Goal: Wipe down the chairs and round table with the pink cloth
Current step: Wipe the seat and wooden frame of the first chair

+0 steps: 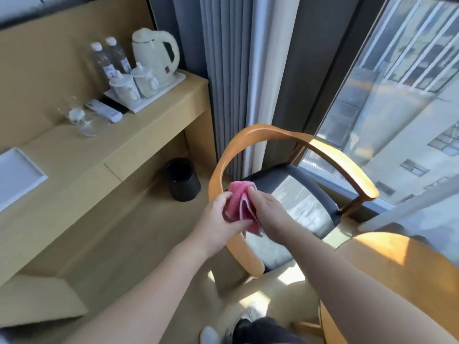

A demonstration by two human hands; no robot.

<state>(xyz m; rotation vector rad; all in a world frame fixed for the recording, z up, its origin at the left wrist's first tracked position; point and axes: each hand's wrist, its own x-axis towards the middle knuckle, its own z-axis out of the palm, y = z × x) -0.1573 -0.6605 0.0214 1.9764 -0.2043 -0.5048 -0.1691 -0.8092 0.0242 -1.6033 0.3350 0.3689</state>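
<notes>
A wooden chair [330, 155] with a curved orange backrest and a dark padded seat [278, 180] stands by the window. The pink cloth [239, 204] is bunched over the chair's left armrest. My left hand [218, 219] grips the cloth from the left, and my right hand [268, 212] pinches it from the right. Both hands hover above the armrest rail. The round wooden table [387, 256] shows at the lower right, partly hidden by my right forearm.
A long wooden desk [104, 150] runs along the left, carrying a kettle [156, 53], two water bottles [109, 58], cups, glasses and a remote. A black bin [182, 178] stands on the floor beside the chair. Grey curtains [231, 70] hang behind it.
</notes>
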